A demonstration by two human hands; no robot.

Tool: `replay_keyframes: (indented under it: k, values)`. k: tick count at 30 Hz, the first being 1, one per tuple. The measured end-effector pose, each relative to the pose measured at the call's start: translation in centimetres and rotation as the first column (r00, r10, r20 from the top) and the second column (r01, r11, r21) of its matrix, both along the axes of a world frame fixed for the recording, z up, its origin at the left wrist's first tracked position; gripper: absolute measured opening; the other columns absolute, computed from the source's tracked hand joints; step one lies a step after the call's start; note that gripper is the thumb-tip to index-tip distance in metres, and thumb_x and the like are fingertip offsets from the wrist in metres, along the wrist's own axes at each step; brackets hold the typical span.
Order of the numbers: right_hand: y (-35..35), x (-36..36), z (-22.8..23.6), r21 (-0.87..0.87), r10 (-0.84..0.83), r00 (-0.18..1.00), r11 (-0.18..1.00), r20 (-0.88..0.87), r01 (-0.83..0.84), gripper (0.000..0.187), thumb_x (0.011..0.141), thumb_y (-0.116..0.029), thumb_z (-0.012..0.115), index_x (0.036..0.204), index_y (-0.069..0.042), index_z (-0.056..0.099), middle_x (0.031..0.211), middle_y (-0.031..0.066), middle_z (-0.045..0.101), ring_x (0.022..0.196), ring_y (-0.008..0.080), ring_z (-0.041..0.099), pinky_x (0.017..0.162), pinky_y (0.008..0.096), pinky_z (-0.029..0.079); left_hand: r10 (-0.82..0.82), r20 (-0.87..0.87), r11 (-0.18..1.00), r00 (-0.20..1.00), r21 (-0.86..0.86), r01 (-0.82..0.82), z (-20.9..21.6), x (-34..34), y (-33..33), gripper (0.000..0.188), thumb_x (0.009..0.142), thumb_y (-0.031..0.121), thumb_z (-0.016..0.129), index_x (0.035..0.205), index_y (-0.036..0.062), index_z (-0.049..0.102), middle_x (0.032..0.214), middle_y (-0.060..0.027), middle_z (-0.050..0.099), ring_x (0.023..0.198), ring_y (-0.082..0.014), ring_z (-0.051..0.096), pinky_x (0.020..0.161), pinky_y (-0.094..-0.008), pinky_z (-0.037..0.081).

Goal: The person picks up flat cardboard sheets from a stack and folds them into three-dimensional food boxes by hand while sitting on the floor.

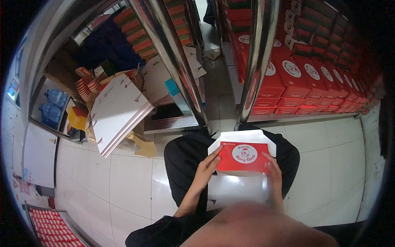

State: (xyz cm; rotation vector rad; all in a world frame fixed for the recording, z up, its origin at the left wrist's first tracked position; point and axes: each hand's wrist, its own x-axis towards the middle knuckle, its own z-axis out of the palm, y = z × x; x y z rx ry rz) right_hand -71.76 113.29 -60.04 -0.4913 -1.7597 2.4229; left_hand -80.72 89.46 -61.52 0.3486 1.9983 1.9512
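A partly folded cardboard food box [224,163] rests on my lap. Its red panel carries a round white emblem with a small chicken drawing, and white flaps stand out on its far side. A pale, bare inner panel extends toward me. My left hand [207,168] grips the box's left edge, thumb and fingers along the red panel. On the opposite edge my right hand [273,168] holds the box, its fingertips lying over the red panel's corner. The near end of the box is partly hidden by a blurred shape at the bottom.
Stacks of finished red boxes [292,78] fill a shelf at right. Flat white cardboard sheets [119,109] lean at left beside a phone [166,111]. Chrome posts [173,57] rise before me. Water bottles [55,105] stand far left; more red-and-white packs [51,226] lie at lower left.
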Motion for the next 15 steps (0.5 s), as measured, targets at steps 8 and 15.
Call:
replay_keyframes:
  k: [8, 15]
  values:
    - [-0.6, 0.3, -5.0, 0.239, -0.081, 0.987, 0.965, -0.137, 0.112, 0.037, 0.086, -0.012, 0.069, 0.123, -0.01, 0.065, 0.15, 0.0153, 0.036, 0.138, 0.0292, 0.037, 0.11, 0.0411, 0.035, -0.07, -0.335, 0.971, 0.94, -0.24, -0.013, -4.7, -1.1, -1.2, 0.053, 0.094, -0.001, 0.051, 0.144, 0.017, 0.048, 0.15, -0.0163, 0.04, 0.129, -0.022, 0.05, 0.099, -0.0264, 0.042]
    - [0.0, -4.1, 1.6, 0.922, 0.383, 0.84, -0.106, 0.384, -0.372, 0.124, 0.048, -0.036, 0.09, 0.152, -0.015, 0.025, 0.151, 0.0242, 0.026, 0.143, 0.0419, 0.021, 0.106, 0.0751, 0.013, -0.725, -0.358, 0.568, 0.588, -0.794, 0.216, 0.1, -4.6, 1.3, 0.104, 0.056, 0.045, 0.086, 0.147, 0.0265, 0.038, 0.155, -0.0233, 0.016, 0.146, -0.047, -0.001, 0.111, -0.071, 0.001]
